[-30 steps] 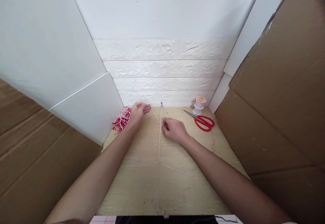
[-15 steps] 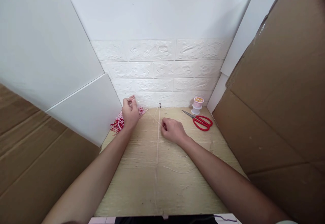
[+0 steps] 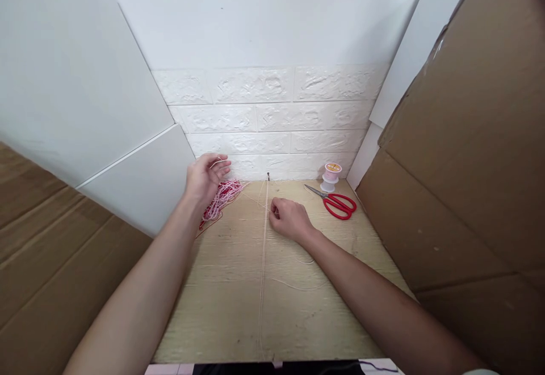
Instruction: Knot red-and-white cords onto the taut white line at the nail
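A taut pale cord [image 3: 264,250] runs from a small dark peg [image 3: 268,176] at the wall down to the board's front edge. My right hand [image 3: 290,219] rests just right of it, fingers curled closed on a thin strand of the pale thread. Over on the left, my left hand [image 3: 206,177] is raised with its palm turned inward and fingers loosely apart. A thin pale thread seems to lie across those fingers. Beside and partly behind that hand is a tangled bundle of pink and red cords [image 3: 225,198]. Thin pale strands [image 3: 254,196] stretch between bundle and taut cord.
Red-handled scissors [image 3: 339,206] lie at the back right, blades pointing left. Behind them stand stacked thread spools [image 3: 331,176]. Loose thread [image 3: 298,288] curls on the wooden board [image 3: 213,307]. Cardboard [image 3: 468,193] walls the right side; white panels [image 3: 140,176] and cardboard wall the left.
My left hand has moved left and its fingers have opened from a pinch, uncovering more of the cord bundle. The bundle has shifted somewhat. My right hand has hardly moved.
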A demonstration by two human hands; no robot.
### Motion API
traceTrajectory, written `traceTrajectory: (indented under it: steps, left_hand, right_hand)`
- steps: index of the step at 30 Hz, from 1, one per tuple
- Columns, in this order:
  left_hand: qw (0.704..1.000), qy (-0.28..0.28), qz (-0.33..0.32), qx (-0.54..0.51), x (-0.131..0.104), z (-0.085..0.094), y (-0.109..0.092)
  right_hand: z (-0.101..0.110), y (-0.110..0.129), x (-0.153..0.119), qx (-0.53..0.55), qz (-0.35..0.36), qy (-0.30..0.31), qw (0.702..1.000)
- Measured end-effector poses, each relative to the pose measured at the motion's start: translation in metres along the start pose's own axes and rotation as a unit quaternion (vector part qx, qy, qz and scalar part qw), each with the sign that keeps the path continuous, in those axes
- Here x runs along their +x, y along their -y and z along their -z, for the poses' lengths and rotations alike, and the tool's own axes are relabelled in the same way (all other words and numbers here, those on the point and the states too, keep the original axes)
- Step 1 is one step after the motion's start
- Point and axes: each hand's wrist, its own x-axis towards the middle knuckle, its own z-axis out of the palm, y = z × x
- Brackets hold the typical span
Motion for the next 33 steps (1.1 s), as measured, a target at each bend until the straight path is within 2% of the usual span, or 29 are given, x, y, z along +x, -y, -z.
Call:
traceTrajectory:
  steps: [2, 4, 6, 7, 9, 11, 13, 15, 17, 20, 26, 31, 33]
  left_hand:
    - [0.988, 0.139, 0.06, -0.039, -0.004, 0.011, -0.018]
    - [0.961, 0.261, 0.092, -0.018, -0.008, 0.023, -0.026]
    - [0.925, 0.351, 0.142, 0.031, -0.011, 0.031, -0.023]
    - [0.915, 0.367, 0.162, 0.052, -0.012, 0.031, -0.02]
    - [0.915, 0.346, 0.184, 0.099, -0.013, 0.025, -0.01]
    - [0.92, 0.291, 0.186, 0.183, -0.015, 0.012, 0.0]
    - [0.892, 0.28, 0.162, 0.316, -0.016, 0.0, 0.011]
    - [0.837, 0.311, 0.143, 0.427, -0.017, -0.01, 0.023]
    - [0.794, 0.348, 0.122, 0.483, -0.017, -0.014, 0.034]
    - [0.77, 0.391, 0.097, 0.494, -0.016, -0.016, 0.048]
    - [0.766, 0.441, 0.1, 0.457, -0.019, -0.015, 0.052]
    - [0.77, 0.439, 0.084, 0.455, -0.023, -0.014, 0.053]
    - [0.787, 0.419, 0.091, 0.444, -0.025, -0.012, 0.056]
  right_hand:
    - [0.0, 0.0, 0.0, -0.002, -0.001, 0.002, 1.0]
    - [0.0, 0.0, 0.0, -0.003, -0.001, 0.0, 1.0]
    - [-0.001, 0.0, -0.001, -0.003, 0.0, -0.004, 1.0]
    - [-0.001, 0.0, -0.001, -0.003, 0.0, -0.006, 1.0]
    - [-0.001, 0.0, -0.001, -0.006, -0.001, -0.009, 1.0]
    - [-0.001, 0.001, 0.0, -0.008, -0.001, -0.008, 1.0]
    - [0.0, 0.001, 0.0, -0.01, -0.002, -0.006, 1.0]
    - [0.0, 0.002, 0.001, -0.012, -0.003, -0.005, 1.0]
    - [0.0, 0.002, 0.001, -0.015, -0.008, -0.003, 1.0]
    - [0.0, 0.002, 0.002, -0.019, -0.015, 0.001, 1.0]
    - [0.002, 0.005, 0.003, -0.026, -0.028, 0.018, 0.999]
    - [0.001, 0.004, 0.003, -0.029, -0.025, 0.015, 0.999]
    - [0.0, 0.003, 0.003, -0.026, -0.022, 0.009, 0.999]
